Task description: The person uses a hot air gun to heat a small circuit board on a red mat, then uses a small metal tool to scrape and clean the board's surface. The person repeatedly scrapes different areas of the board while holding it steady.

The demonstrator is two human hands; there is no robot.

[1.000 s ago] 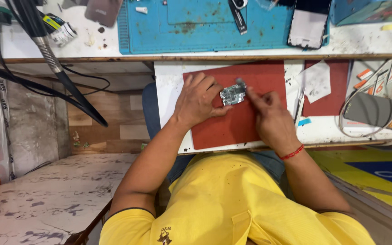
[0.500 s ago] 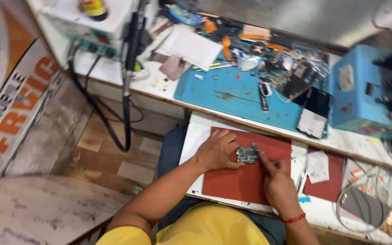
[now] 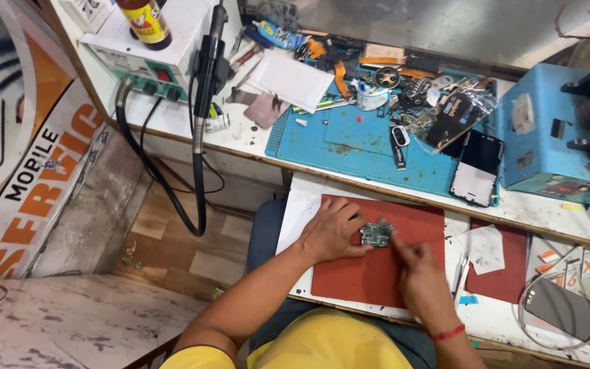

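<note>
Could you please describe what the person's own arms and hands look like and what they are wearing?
Both forearms are bare up to the short sleeves of a yellow shirt. The left hand shows no ring, watch or glove. The right hand is also ungloved, with a thin red thread band tied around its wrist.

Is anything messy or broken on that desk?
Yes. The back of the blue mat is heaped with loose parts, cables and tools. A phone lies with its end hanging over the mat's edge. The small circuit board between the left hand and right hand is bare, out of any casing.
</note>
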